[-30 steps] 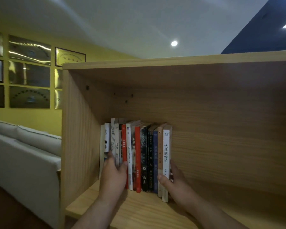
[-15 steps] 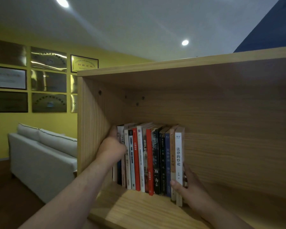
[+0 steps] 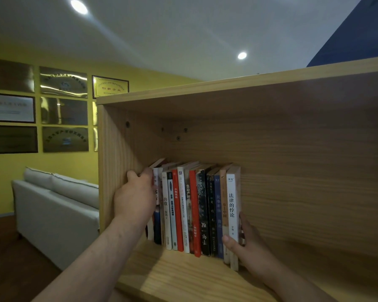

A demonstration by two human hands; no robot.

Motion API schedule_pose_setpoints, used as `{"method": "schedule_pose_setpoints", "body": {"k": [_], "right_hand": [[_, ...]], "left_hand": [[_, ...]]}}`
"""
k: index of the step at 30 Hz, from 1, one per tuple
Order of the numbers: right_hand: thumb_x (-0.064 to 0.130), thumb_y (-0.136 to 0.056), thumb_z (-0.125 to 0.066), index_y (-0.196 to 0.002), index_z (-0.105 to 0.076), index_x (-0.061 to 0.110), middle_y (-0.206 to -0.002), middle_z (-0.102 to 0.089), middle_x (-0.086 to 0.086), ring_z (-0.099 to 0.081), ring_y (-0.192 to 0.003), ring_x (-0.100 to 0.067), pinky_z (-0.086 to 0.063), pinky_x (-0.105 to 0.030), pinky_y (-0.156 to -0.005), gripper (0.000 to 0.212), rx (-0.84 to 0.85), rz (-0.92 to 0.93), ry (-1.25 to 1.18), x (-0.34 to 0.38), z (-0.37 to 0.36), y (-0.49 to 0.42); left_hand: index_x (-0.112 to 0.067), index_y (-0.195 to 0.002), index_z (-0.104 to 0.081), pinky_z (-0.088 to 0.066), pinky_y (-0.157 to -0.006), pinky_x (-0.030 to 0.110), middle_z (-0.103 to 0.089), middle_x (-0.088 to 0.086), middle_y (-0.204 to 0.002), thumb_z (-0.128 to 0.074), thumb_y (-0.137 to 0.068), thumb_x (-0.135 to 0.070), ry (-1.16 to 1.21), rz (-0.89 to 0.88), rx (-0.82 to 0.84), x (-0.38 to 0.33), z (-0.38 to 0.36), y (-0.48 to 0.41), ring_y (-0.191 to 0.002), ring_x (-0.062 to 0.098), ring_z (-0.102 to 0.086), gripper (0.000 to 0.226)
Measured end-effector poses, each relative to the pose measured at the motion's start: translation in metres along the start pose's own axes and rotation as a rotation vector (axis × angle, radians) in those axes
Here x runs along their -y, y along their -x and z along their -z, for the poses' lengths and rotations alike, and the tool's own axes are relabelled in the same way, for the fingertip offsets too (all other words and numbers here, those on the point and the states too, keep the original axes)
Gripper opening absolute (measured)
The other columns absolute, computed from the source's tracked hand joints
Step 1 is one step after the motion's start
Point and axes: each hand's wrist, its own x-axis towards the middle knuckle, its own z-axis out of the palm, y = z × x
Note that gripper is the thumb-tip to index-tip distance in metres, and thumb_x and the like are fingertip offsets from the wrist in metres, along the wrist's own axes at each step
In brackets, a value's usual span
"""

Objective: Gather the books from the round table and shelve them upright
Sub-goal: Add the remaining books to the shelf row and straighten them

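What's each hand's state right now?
Left hand: on the leftmost books, fingers mostly hidden; cannot tell.
Right hand: pinching the white end book, thumb on spine.

1. The left hand (image 3: pixel 135 199) has gone from low on the spines of the leftmost books (image 3: pixel 194 210) a second ago to their upper ends. It now holds them there, with the thumb next to the side panel (image 3: pixel 116 160).
2. The forearm now runs up from the lower left of the frame instead of from the bottom centre.
3. Above the fingers, the leftmost book (image 3: pixel 158 163) now shows its top leaning toward the panel.
4. The view has swung left. The shelf (image 3: pixel 271 88) and the right hand (image 3: pixel 247 247) sit further right in the frame, more of the sofa (image 3: pixel 52 210) shows, and a second ceiling light (image 3: pixel 79 6) appears at the upper left.
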Motion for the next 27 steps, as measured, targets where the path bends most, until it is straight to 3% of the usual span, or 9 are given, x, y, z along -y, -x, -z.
{"method": "schedule_pose_setpoints", "body": {"k": [4, 8, 15, 20, 24, 27], "right_hand": [[0.096, -0.051, -0.054, -0.157, -0.001, 0.046, -0.157, -0.029, 0.007, -0.040, -0.140, -0.017, -0.043, -0.046, -0.112, 0.129, -0.006, 0.003, 0.005, 0.000, 0.000, 0.001], [0.064, -0.082, -0.065, -0.157, -0.001, 0.045, -0.158, -0.029, 0.005, -0.039, -0.140, -0.017, -0.042, -0.045, -0.113, 0.101, -0.009, 0.010, -0.019, 0.001, 0.000, 0.003], [0.061, -0.077, -0.070, -0.154, -0.007, 0.051, -0.152, -0.035, 0.007, -0.044, -0.134, -0.015, -0.046, -0.046, -0.109, 0.101, -0.021, 0.041, -0.024, 0.000, 0.001, 0.003], [0.030, -0.083, -0.078, -0.155, -0.013, 0.043, -0.144, -0.043, 0.010, -0.048, -0.124, -0.006, -0.050, -0.032, -0.102, 0.098, 0.004, 0.063, 0.000, 0.004, 0.003, 0.009], [0.027, -0.085, -0.078, -0.157, -0.015, 0.037, -0.139, -0.041, 0.006, -0.048, -0.124, -0.010, -0.050, -0.034, -0.104, 0.096, -0.068, 0.031, 0.043, 0.009, 0.002, 0.012], [0.022, -0.085, -0.079, -0.158, -0.015, 0.034, -0.147, -0.044, 0.004, -0.054, -0.126, -0.012, -0.050, -0.040, -0.107, 0.098, -0.085, 0.020, 0.005, 0.008, 0.001, 0.010]], "left_hand": [[-0.021, -0.117, -0.054, -0.044, -0.055, 0.031, -0.040, 0.001, -0.094, -0.050, -0.100, -0.023, 0.116, 0.047, 0.020, -0.004, 0.006, -0.003, -0.068, 0.018, -0.050, 0.017], [-0.018, -0.112, -0.058, -0.041, -0.061, 0.027, -0.043, -0.001, -0.098, -0.056, -0.096, -0.018, 0.207, 0.075, 0.009, -0.005, 0.018, 0.002, -0.077, 0.017, -0.050, 0.016], [-0.012, -0.104, -0.060, -0.039, -0.064, 0.033, -0.045, 0.001, -0.093, -0.060, -0.094, -0.017, 0.202, 0.041, -0.110, 0.012, 0.039, 0.017, -0.078, 0.021, -0.047, 0.011], [-0.012, -0.124, -0.054, -0.044, -0.070, 0.030, -0.054, 0.002, -0.109, -0.064, -0.094, -0.021, 0.338, 0.083, -0.184, 0.022, 0.041, 0.039, -0.090, 0.013, -0.049, 0.033], [-0.019, -0.128, -0.045, -0.059, -0.081, 0.040, -0.061, 0.002, -0.117, -0.069, -0.091, -0.023, 0.451, 0.215, -0.036, 0.022, 0.028, 0.057, -0.106, 0.024, -0.064, 0.044], [-0.017, -0.119, -0.041, -0.062, -0.076, 0.043, -0.066, 0.013, -0.119, -0.066, -0.093, -0.020, 0.407, 0.234, 0.077, 0.026, 0.010, 0.073, -0.102, 0.032, -0.069, 0.036]]}}
